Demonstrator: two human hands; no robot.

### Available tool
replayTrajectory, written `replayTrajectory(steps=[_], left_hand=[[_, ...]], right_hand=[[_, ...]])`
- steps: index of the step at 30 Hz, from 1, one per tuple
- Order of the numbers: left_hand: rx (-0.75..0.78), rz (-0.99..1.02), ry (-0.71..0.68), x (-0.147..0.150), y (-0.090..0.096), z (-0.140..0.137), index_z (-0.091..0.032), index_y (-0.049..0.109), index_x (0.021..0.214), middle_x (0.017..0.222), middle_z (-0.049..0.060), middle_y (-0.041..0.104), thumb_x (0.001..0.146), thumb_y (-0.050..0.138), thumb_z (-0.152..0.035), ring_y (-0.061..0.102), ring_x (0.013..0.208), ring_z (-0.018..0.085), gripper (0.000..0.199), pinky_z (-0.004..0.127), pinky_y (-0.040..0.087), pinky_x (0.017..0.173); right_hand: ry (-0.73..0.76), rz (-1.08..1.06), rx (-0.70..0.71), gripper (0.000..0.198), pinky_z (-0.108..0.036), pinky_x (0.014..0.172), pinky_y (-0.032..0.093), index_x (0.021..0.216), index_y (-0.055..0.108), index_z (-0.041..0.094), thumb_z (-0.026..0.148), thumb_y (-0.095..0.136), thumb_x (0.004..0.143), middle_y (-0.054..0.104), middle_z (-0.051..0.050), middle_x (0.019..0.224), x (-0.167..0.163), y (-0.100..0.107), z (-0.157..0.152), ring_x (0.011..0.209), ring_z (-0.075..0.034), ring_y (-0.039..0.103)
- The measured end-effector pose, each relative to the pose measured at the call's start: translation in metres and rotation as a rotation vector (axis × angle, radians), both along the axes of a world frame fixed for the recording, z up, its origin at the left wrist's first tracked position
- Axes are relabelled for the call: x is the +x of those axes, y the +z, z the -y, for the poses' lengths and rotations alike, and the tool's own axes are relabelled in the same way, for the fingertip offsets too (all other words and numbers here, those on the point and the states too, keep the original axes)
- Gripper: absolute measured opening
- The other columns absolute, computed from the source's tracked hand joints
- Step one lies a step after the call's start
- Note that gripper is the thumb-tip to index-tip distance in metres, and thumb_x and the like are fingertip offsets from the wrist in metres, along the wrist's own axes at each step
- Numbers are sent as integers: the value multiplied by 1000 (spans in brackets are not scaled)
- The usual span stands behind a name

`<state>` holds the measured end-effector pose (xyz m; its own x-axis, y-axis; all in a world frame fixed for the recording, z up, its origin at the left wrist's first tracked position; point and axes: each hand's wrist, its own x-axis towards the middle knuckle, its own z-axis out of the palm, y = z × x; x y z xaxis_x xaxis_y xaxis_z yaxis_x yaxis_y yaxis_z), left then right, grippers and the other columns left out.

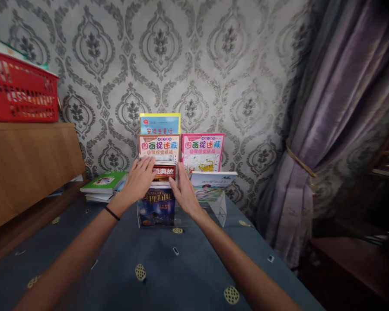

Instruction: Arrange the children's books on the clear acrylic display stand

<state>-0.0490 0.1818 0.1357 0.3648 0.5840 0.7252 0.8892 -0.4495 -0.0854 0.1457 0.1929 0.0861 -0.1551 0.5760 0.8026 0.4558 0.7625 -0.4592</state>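
Observation:
A clear stand holds books in stepped rows on the table. My left hand lies with outstretched fingers over the left part of a red-covered book, covering some of its title. My right hand is at that book's right edge, fingers extended and thumb apart, with the thumb tip near the cover. Below stands a dark blue book. Behind are a brown-and-white picture book and a blue book with a yellow border. A pink picture book and a pale landscape-covered book stand to the right.
A stack of books with a green one on top lies left of the stand. Farther left, a red basket sits on a wooden cabinet. Patterned wallpaper is behind; a tied purple curtain hangs at right. A dark patterned cloth covers the table.

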Motion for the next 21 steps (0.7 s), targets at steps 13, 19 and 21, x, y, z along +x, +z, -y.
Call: replayTrajectory(steps=[13,19,21], left_hand=[[59,-94,42,0,3,-8,-8,49,143,140,22,58,104,34,-33,50,132,33,49,51,31,117],[29,-103,4,-5,6,3,-11,49,143,138,19,59,104,30,-31,52,128,32,48,51,33,115],[19,-107,-4,-6,6,8,-11,48,144,137,19,60,104,28,-31,52,127,31,48,50,34,114]], right_hand=[[14,-13,-16,71,-54,126,27,163,20,21,54,36,102,33,-11,165,3,1,-6,153,-29,30],[48,-52,-58,71,-56,123,31,163,21,23,57,36,102,35,-10,164,-2,8,-3,151,-28,35],[78,-71,-101,72,-55,122,33,163,22,24,58,37,101,36,-10,164,-1,9,-2,150,-28,37]])
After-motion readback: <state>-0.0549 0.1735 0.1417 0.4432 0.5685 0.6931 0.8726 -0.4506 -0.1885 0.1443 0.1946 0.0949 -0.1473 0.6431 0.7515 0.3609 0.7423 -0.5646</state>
